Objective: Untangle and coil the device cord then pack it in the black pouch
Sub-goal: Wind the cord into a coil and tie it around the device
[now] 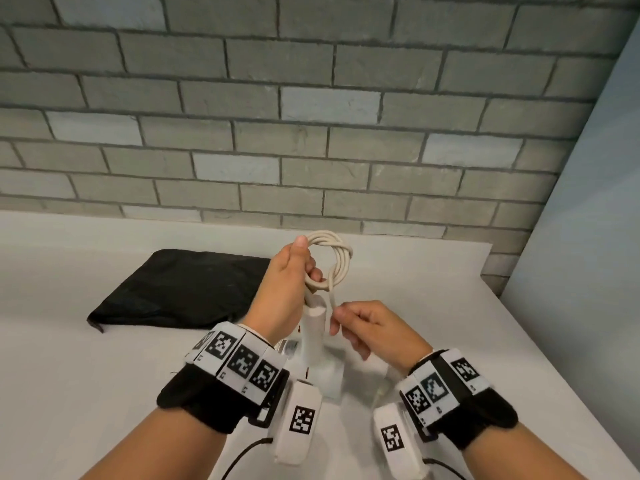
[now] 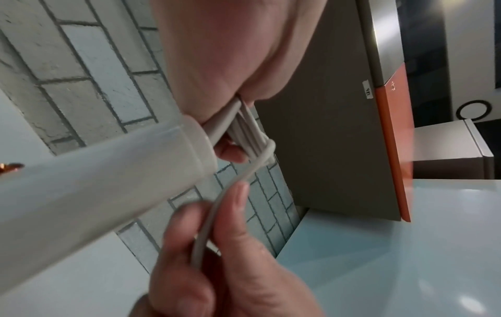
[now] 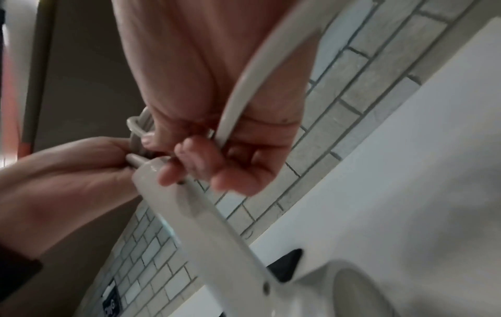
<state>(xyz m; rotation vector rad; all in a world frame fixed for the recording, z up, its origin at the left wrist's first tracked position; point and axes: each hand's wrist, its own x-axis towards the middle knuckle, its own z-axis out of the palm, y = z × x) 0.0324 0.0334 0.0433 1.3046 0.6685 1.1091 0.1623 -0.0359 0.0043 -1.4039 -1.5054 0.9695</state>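
Head view: the coil [image 1: 330,259] is gripped in the left hand [image 1: 287,289] above the desk [image 1: 104,375]; the loose tail is pinched by the right hand [image 1: 367,327]. Coiling is nearly finished; tucking, then the pouch [image 1: 180,289], should follow.

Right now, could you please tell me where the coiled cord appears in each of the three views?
Head: coiled cord at centre, gripped by the left hand, above the white device.
Left wrist: upper middle, strands emerging under the palm.
Right wrist: left of centre, mostly hidden behind the fingers.
Shared landmark: the grey brick wall.
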